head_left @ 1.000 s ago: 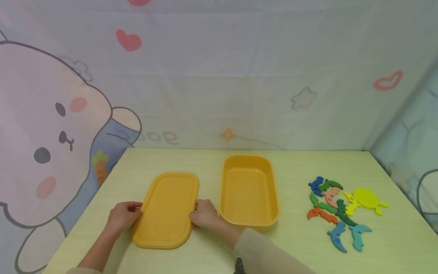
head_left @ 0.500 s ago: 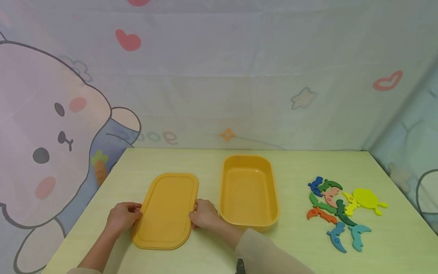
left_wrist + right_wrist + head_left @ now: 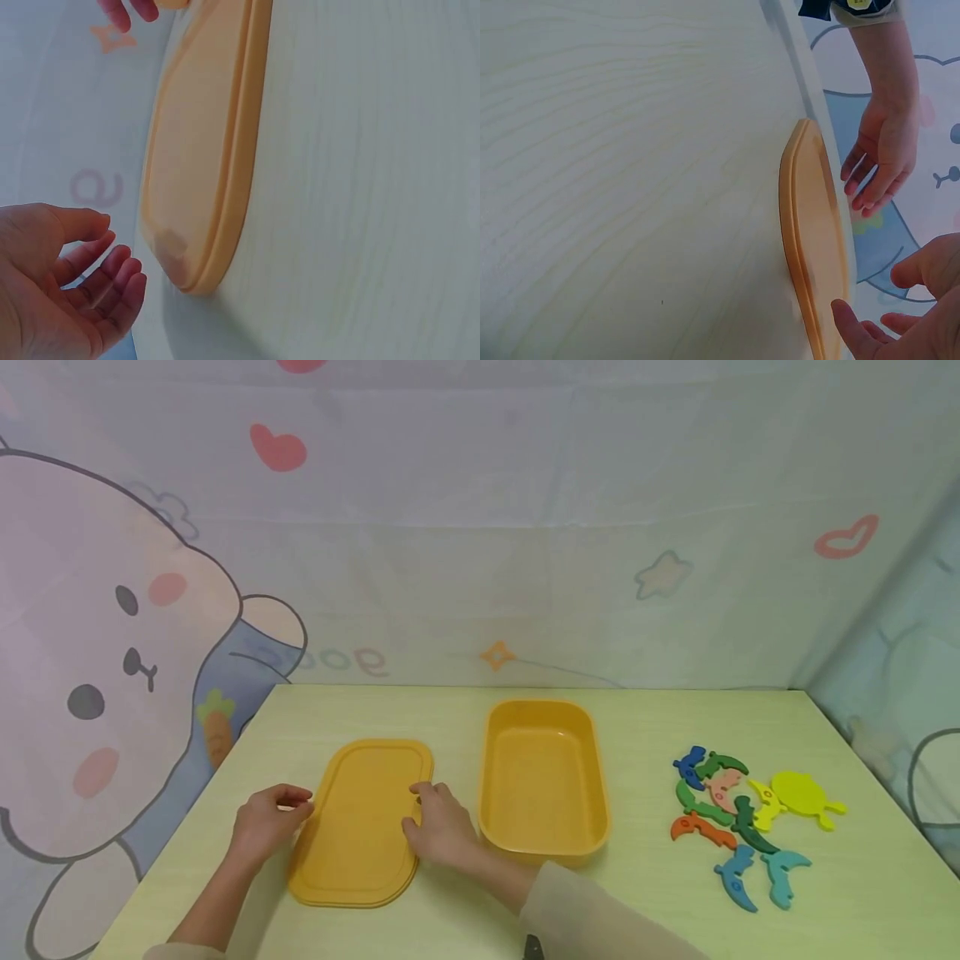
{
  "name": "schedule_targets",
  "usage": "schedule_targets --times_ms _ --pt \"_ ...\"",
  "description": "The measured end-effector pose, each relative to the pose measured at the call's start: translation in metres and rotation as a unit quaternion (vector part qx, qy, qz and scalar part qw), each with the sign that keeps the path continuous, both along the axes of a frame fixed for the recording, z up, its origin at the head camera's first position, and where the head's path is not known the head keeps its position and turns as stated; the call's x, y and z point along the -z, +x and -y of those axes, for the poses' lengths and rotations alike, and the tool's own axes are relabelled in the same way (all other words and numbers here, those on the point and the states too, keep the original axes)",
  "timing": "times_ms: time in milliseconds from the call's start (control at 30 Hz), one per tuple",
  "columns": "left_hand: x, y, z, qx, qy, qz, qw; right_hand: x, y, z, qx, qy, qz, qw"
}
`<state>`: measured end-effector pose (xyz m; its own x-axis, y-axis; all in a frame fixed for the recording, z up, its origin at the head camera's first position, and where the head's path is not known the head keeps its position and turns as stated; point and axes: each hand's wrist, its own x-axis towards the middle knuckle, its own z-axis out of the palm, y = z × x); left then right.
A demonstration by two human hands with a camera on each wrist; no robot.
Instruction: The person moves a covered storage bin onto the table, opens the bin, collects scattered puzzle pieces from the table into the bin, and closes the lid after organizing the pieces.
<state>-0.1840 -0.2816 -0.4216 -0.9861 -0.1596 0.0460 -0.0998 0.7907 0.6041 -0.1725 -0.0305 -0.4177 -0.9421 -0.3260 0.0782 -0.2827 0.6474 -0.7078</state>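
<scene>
A flat yellow lid (image 3: 360, 827) with rounded corners lies on the table between my two hands. My left hand (image 3: 266, 827) hovers by its left edge; in the left wrist view the loosely bent fingers (image 3: 112, 292) are apart from the lid (image 3: 195, 135) and hold nothing. Over the lid's right edge is my right hand (image 3: 442, 827), thumb and fingers spread. The right wrist view has that hand (image 3: 907, 322) raised beside the lid (image 3: 817, 232) with nothing in its grasp. To the right stands a yellow rectangular box (image 3: 543, 785) without a cover.
Several colourful flat toy pieces lie on the right of the table, among them an orange piece (image 3: 703, 831), a light blue piece (image 3: 737, 878) and a yellow turtle-like piece (image 3: 804, 795). A printed curtain (image 3: 480, 527) hangs behind the table (image 3: 645, 902).
Both hands have let go of the lid's sides and risen slightly. My right hand has shifted left over the edge. The lid and box stay in place.
</scene>
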Motion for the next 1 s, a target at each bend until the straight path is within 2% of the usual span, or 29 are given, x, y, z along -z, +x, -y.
schedule_targets --times_ms 267,500,800,1000 --pt "-0.002 -0.006 -0.013 -0.003 0.065 -0.018 0.9977 -0.006 -0.001 -0.007 -0.019 -0.003 -0.059 0.998" --pt "-0.007 -0.007 -0.029 0.006 0.111 -0.020 0.9936 -0.008 -0.001 -0.013 -0.043 0.018 -0.123 0.991" --pt "-0.005 -0.013 -0.051 0.034 0.171 -0.003 0.9847 -0.014 0.002 -0.025 -0.085 0.076 -0.214 0.970" --pt "-0.005 -0.013 -0.070 0.053 0.224 0.015 0.9730 -0.016 0.002 -0.042 -0.103 0.121 -0.262 0.952"
